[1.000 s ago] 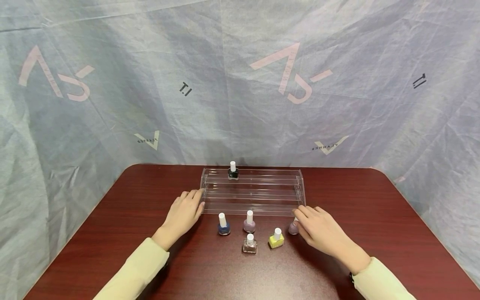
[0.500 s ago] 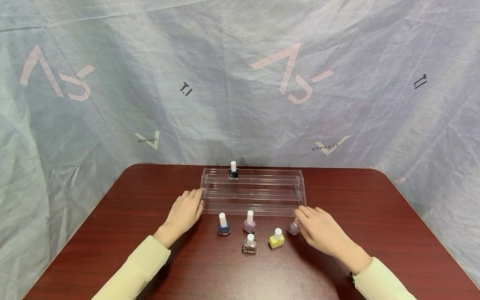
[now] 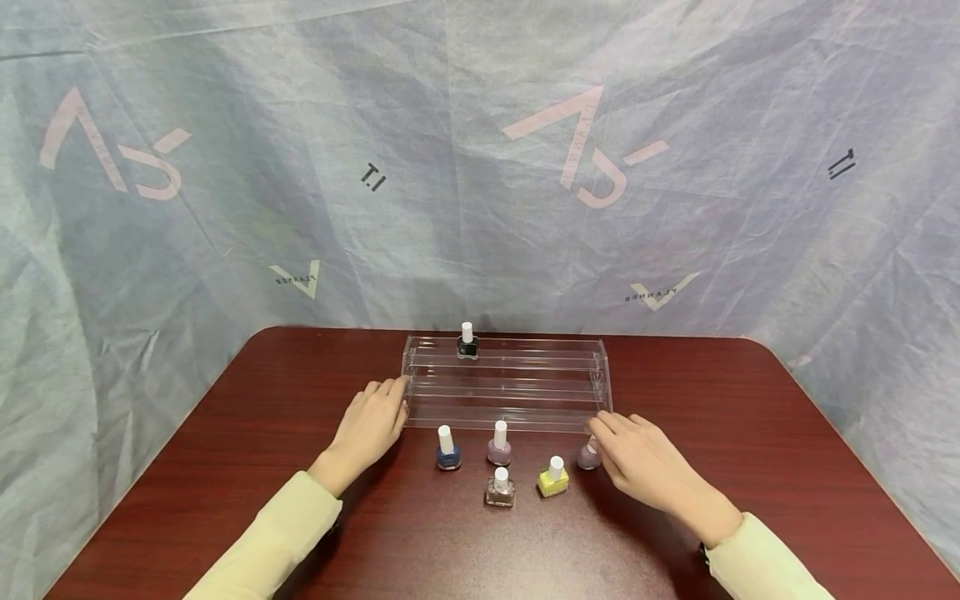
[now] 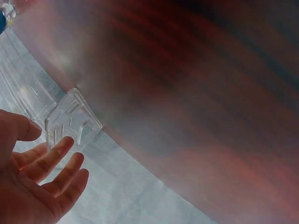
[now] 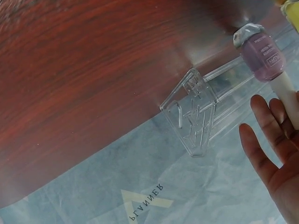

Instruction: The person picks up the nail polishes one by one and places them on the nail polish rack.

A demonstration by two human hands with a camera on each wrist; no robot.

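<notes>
A clear acrylic tiered rack [image 3: 502,389] stands toward the back of the table. My left hand [image 3: 369,423] is at its left end, fingertips right at the side panel, fingers loosely bent in the left wrist view. My right hand [image 3: 643,460] is by the front right corner, fingers relaxed beside the white cap of a mauve nail polish bottle [image 5: 264,56], partly hidden by the hand in the head view. A black nail polish bottle [image 3: 467,347] stands on the top tier. In front are blue [image 3: 448,455], mauve [image 3: 498,452], glittery brown [image 3: 500,492] and yellow [image 3: 553,482] nail polish bottles.
The dark red wooden table [image 3: 420,550] has rounded back corners. A grey printed cloth [image 3: 480,208] hangs behind it and down both sides. Pale yellow sleeves cover both forearms.
</notes>
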